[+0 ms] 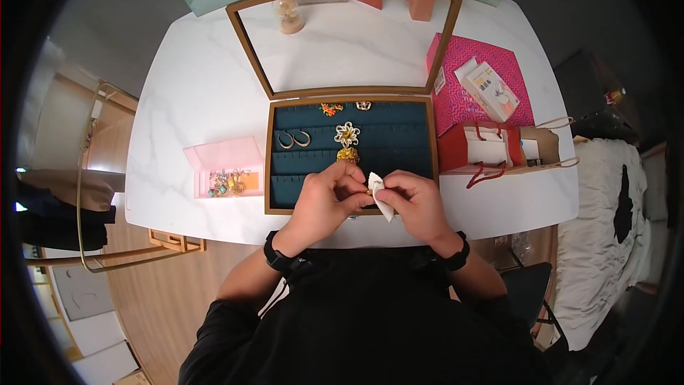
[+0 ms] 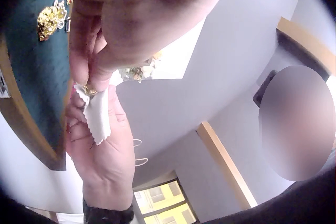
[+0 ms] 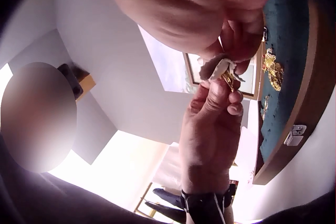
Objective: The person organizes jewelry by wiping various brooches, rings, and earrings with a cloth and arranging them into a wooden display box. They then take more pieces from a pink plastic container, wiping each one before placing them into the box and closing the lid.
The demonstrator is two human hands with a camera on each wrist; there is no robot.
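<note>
Over the front of the open jewelry box [image 1: 268, 171], my left hand [image 1: 320, 199] pinches a small gold piece [image 3: 228, 79] between thumb and fingers. My right hand [image 1: 417, 207] grips a white cloth [image 1: 382, 203] with a zigzag edge, folded against that gold piece. In the left wrist view the cloth [image 2: 97, 116] hangs down from the fingertips; the piece's full shape is hidden. Behind the hands, a gold ornament [image 1: 347, 155] and a flower brooch [image 1: 348, 134] lie on the dark green lining, with hoop earrings [image 1: 286, 140] to their left.
A pink case [image 1: 224, 153] with jewelry stands left of the box. At the right are a red gift bag [image 1: 456, 148], a brown paper bag [image 1: 547, 146] and a pink box [image 1: 463, 46] with a small white carton [image 1: 491, 90] on it. The glass lid [image 1: 349, 90] stands raised.
</note>
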